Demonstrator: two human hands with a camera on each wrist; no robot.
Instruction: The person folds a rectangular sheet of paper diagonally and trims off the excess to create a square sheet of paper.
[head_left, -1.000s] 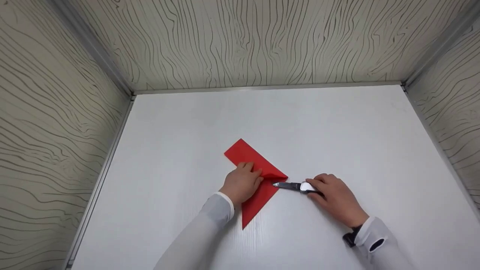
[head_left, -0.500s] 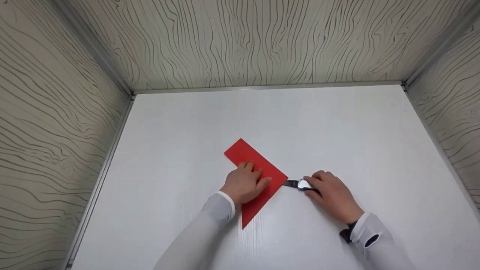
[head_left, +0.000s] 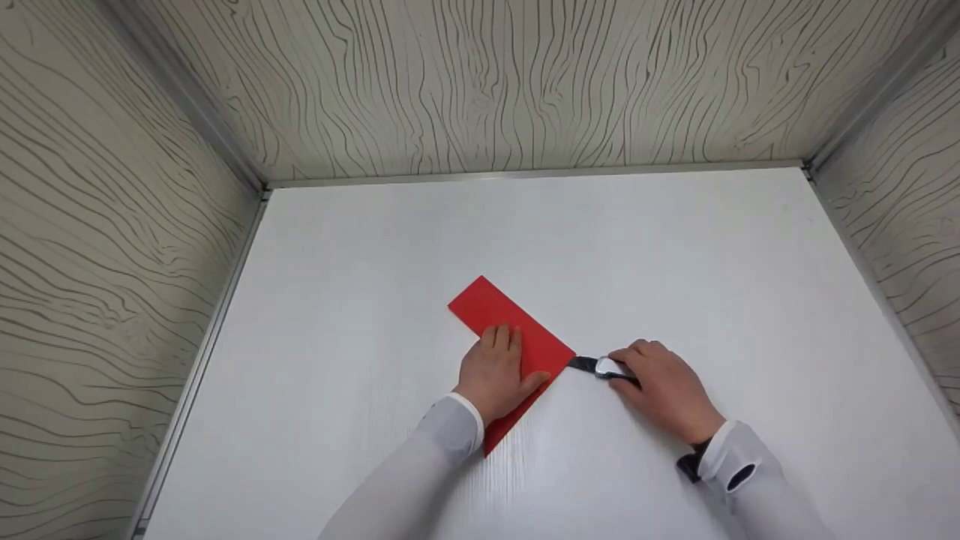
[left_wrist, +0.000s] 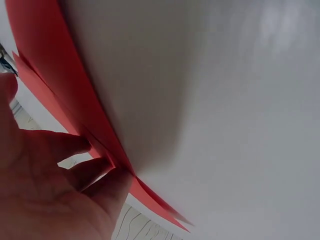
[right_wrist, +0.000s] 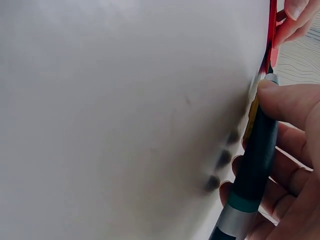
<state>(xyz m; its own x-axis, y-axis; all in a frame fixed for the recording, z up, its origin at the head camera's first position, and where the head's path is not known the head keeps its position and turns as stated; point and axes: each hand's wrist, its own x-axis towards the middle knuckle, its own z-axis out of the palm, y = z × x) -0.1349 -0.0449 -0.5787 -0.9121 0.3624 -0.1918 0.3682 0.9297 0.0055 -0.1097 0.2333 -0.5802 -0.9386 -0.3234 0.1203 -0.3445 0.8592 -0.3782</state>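
On the white table lies a folded sheet of red paper (head_left: pixel 538 343), bent into an angled shape. My left hand (head_left: pixel 491 379) rests on it, with the fingers extended over the upper arm and the thumb near the right edge. In the left wrist view its fingertips press on the layered red paper (left_wrist: pixel 85 95). My right hand (head_left: pixel 669 390) grips a dark-handled knife (right_wrist: pixel 255 155) with a teal ring and silver parts. Its blade (head_left: pixel 583 364) points left into the paper's right corner, the tip hidden beneath the upper layer.
The white table (head_left: pixel 337 262) has a grey metal edge strip (head_left: pixel 540 175) along the back. Wood-patterned panels (head_left: pixel 480 82) rise behind it and at both sides. A black band (head_left: pixel 691 463) is around the right wrist.
The upper paper layer has come down over the knife blade, hiding its tip. My left hand has shifted slightly right, its thumb reaching out toward the edge. The right hand has moved slightly left.
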